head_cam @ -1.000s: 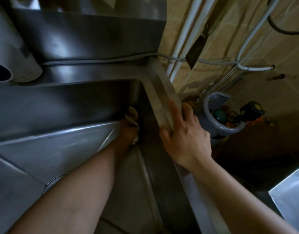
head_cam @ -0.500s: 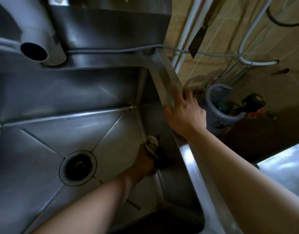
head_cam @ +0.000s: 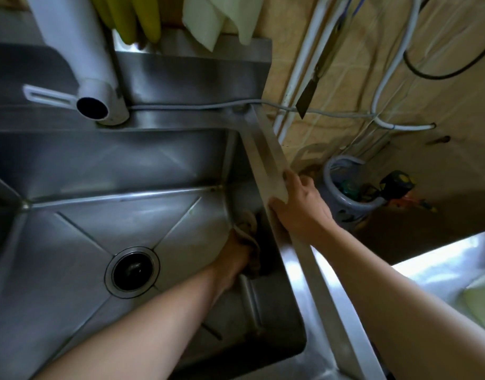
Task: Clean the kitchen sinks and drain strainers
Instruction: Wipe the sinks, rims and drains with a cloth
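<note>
Deep in the stainless steel sink (head_cam: 98, 220), a beige rag (head_cam: 248, 229) is gripped by the left hand (head_cam: 236, 256), while the rim is clutched by the right hand (head_cam: 301, 212); the corner seam could be missed.

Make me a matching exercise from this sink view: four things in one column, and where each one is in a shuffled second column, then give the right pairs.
Things
1. cloth
2. drain
3. right hand
4. faucet

Places
A. in the middle of the sink floor
B. on the sink's right rim
C. against the sink's right wall, under the left hand
D. above the sink's back edge, with its dark opening facing the camera

Pairs: 1-C, 2-A, 3-B, 4-D
</note>
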Available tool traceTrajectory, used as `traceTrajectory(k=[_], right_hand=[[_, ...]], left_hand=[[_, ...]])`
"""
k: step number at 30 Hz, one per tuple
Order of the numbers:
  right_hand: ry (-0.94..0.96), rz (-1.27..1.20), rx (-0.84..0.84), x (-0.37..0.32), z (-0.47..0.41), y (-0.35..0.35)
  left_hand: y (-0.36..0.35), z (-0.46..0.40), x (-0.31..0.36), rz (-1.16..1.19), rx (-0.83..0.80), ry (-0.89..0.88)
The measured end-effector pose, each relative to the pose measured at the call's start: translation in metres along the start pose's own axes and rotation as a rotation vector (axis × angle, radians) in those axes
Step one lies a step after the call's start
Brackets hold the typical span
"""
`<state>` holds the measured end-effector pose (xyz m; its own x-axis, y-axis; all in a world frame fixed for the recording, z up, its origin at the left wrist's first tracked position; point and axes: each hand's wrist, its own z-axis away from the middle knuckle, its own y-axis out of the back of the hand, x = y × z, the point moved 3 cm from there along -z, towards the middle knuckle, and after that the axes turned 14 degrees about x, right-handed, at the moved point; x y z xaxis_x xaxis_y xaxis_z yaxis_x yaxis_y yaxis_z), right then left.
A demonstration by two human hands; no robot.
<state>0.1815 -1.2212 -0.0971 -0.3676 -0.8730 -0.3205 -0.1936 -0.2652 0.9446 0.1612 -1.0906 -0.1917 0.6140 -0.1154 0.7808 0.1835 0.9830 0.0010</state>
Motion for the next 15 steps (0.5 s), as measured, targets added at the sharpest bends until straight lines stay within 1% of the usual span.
traceTrajectory(k=[2,3,8,10,12,13,15], right_hand=[[-0.062,-0.012,-0.052,0.014,0.021,0.005],[-0.089,-0.026,-0.071,0.021,0.032,0.006],[-0.078,-0.095,-0.124,0.038,0.071,0.009],[-0.084,-0.081,-0.075,0.037,0.076,0.006],[-0.074,-0.029,-0.002,0.035,0.079,0.003],[-0.059,-0.004,0.022,0.035,0.079,0.002],[-0.041,0.019,0.045,0.036,0.079,0.001]], left_hand=[[0.002,0.013,0.011,-0.031,0.008,-0.101],[0.002,0.02,0.015,-0.045,0.013,-0.122],[0.002,0.056,0.01,-0.073,0.07,-0.03],[-0.004,0.069,0.006,-0.058,0.077,-0.056],[-0.012,0.075,0.01,0.015,0.081,-0.143],[-0.016,0.073,0.013,0.042,0.097,-0.138],[-0.02,0.061,0.015,0.042,0.133,-0.051]])
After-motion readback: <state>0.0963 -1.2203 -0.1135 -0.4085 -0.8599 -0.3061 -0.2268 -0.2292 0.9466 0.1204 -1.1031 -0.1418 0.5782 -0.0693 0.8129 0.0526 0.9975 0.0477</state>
